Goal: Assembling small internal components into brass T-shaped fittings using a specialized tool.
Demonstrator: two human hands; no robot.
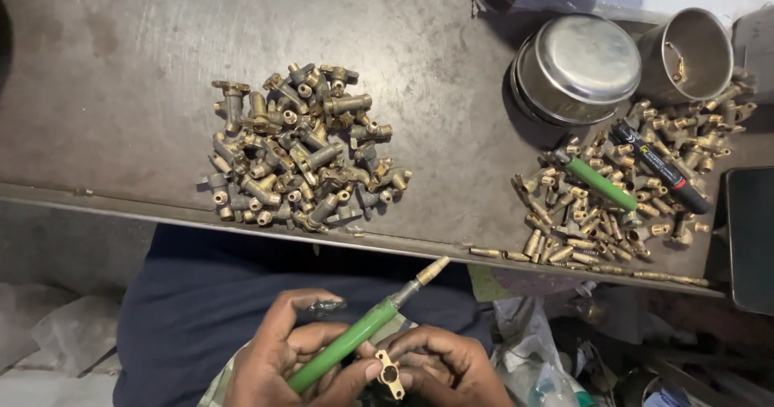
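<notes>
Below the near edge of the metal workbench [121, 76], over a dark blue lap, the person's two hands work close together. The left hand [278, 358] has its fingers wrapped around the handle of a green-handled tool [347, 346], whose metal shaft slants up toward the bench edge and ends in a small brass tip [432, 271]. The right hand [451, 367] pinches a flat brass fitting [389, 374] between thumb and fingertips, just beside the tool's handle (whether fitting and handle touch cannot be told).

On the bench, a heap of brass valve bodies [302, 149] lies left of centre, near the front edge. Well to the right of that heap lies a second spread of smaller brass parts [605, 221], with a spare green-handled tool [601, 183] and a black marker pen [661, 167] resting on top of it. Behind this spread, a round steel tin with a lid [576, 66] stands beside an open steel cup [689, 52] tipped on its side. A few loose brass pins [516, 254] line the bench edge below the right spread.
</notes>
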